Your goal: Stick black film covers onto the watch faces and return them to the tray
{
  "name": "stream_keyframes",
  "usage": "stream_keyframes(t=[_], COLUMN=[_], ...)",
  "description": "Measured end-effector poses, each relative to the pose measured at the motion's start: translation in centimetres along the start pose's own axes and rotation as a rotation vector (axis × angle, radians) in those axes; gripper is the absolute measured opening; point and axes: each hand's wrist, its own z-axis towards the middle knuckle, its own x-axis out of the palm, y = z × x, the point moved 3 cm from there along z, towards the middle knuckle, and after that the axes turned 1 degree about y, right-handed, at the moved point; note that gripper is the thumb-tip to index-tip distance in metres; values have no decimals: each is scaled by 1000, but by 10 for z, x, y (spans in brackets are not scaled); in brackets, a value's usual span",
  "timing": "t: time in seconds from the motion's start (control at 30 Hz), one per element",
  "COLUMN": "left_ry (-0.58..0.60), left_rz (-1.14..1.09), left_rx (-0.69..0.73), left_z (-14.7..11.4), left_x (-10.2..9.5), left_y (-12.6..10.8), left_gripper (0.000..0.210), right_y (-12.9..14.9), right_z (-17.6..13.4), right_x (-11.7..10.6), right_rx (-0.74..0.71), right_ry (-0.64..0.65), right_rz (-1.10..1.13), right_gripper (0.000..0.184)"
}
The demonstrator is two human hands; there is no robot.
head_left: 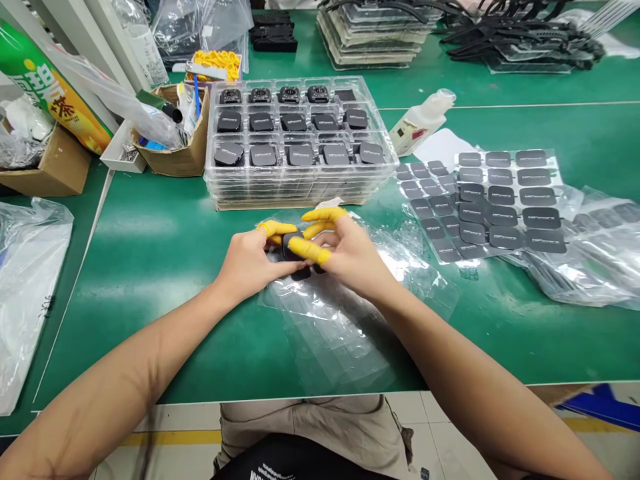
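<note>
Between my two hands, just in front of the stacked tray, is a small black smartwatch case (289, 246), partly hidden by fingers. My left hand (249, 261) grips it from the left, a yellow finger cot on its index finger. My right hand (350, 250), with yellow cots on its thumb and fingers, closes on its right side, the thumb lying over the face. Below the hands, dark pieces (301, 273) show partly on thin clear plastic film (345, 333). Clear trays (300, 180) hold rows of black watch cases, most with a dark printed sticker on top.
Sheets of dark stickers (513, 200) lie at right beside a clear plastic bag (595, 267). A white bottle (423, 123) leans behind them. Cardboard boxes (173, 157), a green drink bottle (55, 87) and yellow finger cots (217, 65) stand left. Black straps (520, 43) lie at the back.
</note>
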Motion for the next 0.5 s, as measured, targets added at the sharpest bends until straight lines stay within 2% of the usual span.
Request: stream_keyframes(t=[0.07,0.13,0.2,0.27,0.37,0.5], left_ry=[14,4,-13,-9,24,12], left_rz=[1,-22,-65,-76,-37,-75], left_rx=[-11,-35,-54,-53,-45,-93], left_z=[1,1,2,2,1,2], left_x=[0,-1,-1,-1,-2,-2], left_y=[0,0,1,2,0,0], left_gripper=[50,53,58,57,54,62], right_y=[-3,-6,-8,-7,-5,2], right_z=[1,4,7,9,6,3], right_x=[6,9,10,11,13,3], right_rx=[16,26,16,-12,-30,63], right_ry=[67,31,-13,9,40,53], right_rz=[21,50,83,89,101,163], right_gripper=[65,53,49,50,63,62])
